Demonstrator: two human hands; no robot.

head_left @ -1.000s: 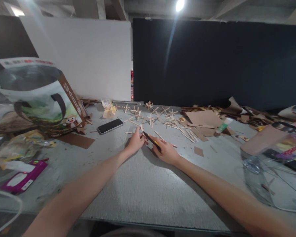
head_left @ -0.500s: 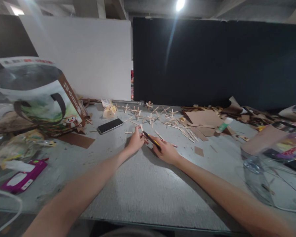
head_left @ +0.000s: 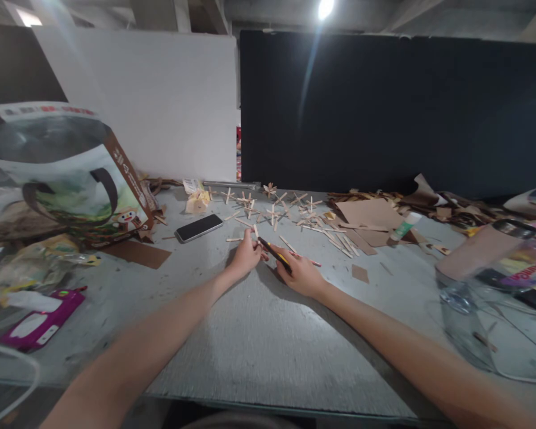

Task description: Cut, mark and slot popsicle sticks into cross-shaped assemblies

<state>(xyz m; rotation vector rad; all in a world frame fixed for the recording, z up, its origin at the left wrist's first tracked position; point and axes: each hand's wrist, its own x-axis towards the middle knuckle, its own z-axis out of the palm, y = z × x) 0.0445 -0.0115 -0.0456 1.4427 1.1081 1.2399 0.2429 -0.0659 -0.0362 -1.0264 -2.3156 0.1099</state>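
Observation:
Over the middle of the table, my left hand [head_left: 246, 255] is closed on a short pale wooden stick [head_left: 256, 229] that pokes up past the thumb. My right hand [head_left: 304, 274] grips a black-and-yellow utility knife [head_left: 274, 254], its front end pointing up and left, close to the stick. Whether the knife's tip touches the wood is too small to tell. Just beyond the hands lie crossed wooden sticks [head_left: 273, 214], some joined into star-like shapes, with loose sticks [head_left: 339, 241] to their right. A thin red-tipped stick [head_left: 316, 263] shows behind my right hand.
A black phone [head_left: 199, 227] lies left of the sticks. Farther left are a large printed bag [head_left: 71, 185] and a purple device [head_left: 44, 319]. Cardboard pieces [head_left: 368, 214], a glue stick [head_left: 405, 226] and a clear bottle [head_left: 467, 322] are on the right.
Both hands, the stick and the knife stay almost exactly where they were. The view has shifted only very slightly.

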